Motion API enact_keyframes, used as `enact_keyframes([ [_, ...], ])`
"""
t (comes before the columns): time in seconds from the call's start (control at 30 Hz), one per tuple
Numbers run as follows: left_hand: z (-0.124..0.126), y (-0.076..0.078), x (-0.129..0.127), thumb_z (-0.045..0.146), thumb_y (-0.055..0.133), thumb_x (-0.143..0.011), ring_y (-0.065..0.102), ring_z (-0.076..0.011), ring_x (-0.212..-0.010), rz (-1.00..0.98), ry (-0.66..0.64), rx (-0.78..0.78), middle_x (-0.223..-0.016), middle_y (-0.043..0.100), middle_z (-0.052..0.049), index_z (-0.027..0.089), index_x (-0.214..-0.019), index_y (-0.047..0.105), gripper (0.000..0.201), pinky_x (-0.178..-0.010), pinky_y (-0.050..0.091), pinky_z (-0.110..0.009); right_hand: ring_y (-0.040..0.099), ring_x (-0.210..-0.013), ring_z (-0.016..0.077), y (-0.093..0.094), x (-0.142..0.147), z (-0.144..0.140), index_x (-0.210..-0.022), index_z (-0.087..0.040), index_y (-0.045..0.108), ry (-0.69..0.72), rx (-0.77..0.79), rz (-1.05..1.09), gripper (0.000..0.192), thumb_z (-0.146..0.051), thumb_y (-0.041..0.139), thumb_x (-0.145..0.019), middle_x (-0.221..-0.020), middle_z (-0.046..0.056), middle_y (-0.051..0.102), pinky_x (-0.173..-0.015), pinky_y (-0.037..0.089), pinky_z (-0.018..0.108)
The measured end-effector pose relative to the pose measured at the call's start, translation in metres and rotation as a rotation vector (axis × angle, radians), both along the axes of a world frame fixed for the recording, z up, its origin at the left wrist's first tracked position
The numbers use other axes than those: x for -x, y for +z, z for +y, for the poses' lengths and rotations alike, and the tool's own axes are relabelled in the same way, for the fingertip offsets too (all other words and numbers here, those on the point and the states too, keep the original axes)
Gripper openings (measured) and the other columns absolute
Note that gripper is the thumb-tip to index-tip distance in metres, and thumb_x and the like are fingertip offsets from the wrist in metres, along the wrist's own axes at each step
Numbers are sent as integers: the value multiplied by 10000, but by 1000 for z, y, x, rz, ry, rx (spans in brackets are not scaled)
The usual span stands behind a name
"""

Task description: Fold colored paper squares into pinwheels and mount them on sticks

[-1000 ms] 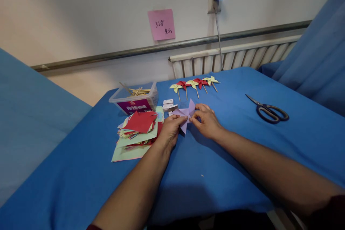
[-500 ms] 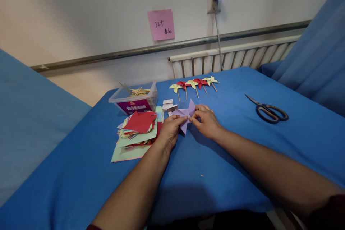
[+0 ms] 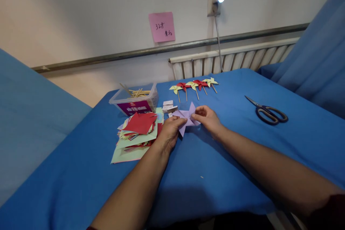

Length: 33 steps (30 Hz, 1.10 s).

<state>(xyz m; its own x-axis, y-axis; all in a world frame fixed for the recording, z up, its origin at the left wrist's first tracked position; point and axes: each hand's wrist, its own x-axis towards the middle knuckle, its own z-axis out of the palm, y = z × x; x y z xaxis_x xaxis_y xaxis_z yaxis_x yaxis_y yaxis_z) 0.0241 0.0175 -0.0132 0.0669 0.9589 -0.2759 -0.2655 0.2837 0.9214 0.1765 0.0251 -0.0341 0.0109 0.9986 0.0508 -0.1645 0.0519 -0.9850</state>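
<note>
Your left hand (image 3: pixel 169 133) and right hand (image 3: pixel 208 119) each pinch the purple paper pinwheel (image 3: pixel 186 118) from opposite sides, low over the blue worktop (image 3: pixel 229 143), both grips clenched on its folded blades to keep them in shape.

Scissors (image 3: pixel 266 113), paper stack (image 3: pixel 136 131), perhaps sticks in tub (image 3: pixel 134 100).

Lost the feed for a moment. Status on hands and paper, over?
Left hand and right hand both pinching the purple pinwheel above the blue table. Paper stack close left, scissors off right. Nothing blocking.
</note>
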Motion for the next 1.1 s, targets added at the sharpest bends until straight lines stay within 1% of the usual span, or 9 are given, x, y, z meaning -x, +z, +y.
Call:
enact_keyframes([
  [0.07,0,1,1,170,783,-522,562,-127,-498,7,-35,8,-574,650,-32,127,-619,645,174,-545,424,-256,625,-734,174,4,-2,-1,-906,-204,572,110,65,138,396,-323,791,-599,-795,9,670,-737,480,337],
  [0.17,1,-2,3,155,771,-531,572,-138,-513,43,-96,8,-604,667,-55,118,-639,666,155,-537,414,-259,624,-708,157,8,-3,-4,-949,-195,584,199,79,174,444,-271,809,-574,-788,-8,678,-712,473,310],
  [0.23,3,-6,5,149,771,-530,561,-136,-506,66,-113,2,-589,653,-51,123,-621,656,149,-526,404,-258,620,-697,151,8,-3,-5,-963,-193,593,195,80,141,457,-242,809,-564,-778,-18,675,-693,467,295],
  [0.37,3,-9,5,158,781,-527,510,-108,-464,103,-92,3,-535,599,-18,134,-586,619,174,-493,368,-242,610,-668,149,5,-2,-4,-951,-181,608,185,96,85,435,-231,791,-559,-759,-16,675,-649,461,283],
  [0.43,3,-7,4,166,789,-526,537,-108,-497,75,-77,0,-594,630,-23,129,-648,644,193,-520,393,-238,604,-647,147,5,-1,-3,-923,-180,609,157,107,88,419,-236,786,-548,-734,-21,668,-633,458,278],
  [0.57,0,0,0,154,808,-530,600,-103,-614,-6,-32,9,-757,681,-24,142,-833,688,326,-635,460,-235,599,-626,142,4,0,0,-878,-183,588,27,143,157,408,-249,781,-525,-701,-31,652,-640,464,278],
  [0.67,-1,2,-1,156,813,-540,611,-100,-642,-5,-38,37,-762,679,-18,146,-828,687,314,-671,470,-235,601,-627,138,3,3,-1,-862,-182,580,-24,157,197,408,-251,783,-515,-696,-31,652,-646,466,275],
  [0.9,0,-3,-1,216,818,-536,585,-105,-572,70,-33,15,-690,667,-21,135,-750,674,270,-613,453,-240,611,-624,138,2,11,-8,-850,-188,574,11,133,205,387,-251,773,-524,-703,-30,666,-638,471,273],
  [1.1,2,-6,2,214,805,-532,552,-105,-508,98,-48,-9,-621,646,-16,133,-711,664,241,-541,404,-229,601,-601,133,1,9,-6,-865,-198,564,60,148,198,404,-259,779,-528,-683,-41,648,-631,466,272],
])
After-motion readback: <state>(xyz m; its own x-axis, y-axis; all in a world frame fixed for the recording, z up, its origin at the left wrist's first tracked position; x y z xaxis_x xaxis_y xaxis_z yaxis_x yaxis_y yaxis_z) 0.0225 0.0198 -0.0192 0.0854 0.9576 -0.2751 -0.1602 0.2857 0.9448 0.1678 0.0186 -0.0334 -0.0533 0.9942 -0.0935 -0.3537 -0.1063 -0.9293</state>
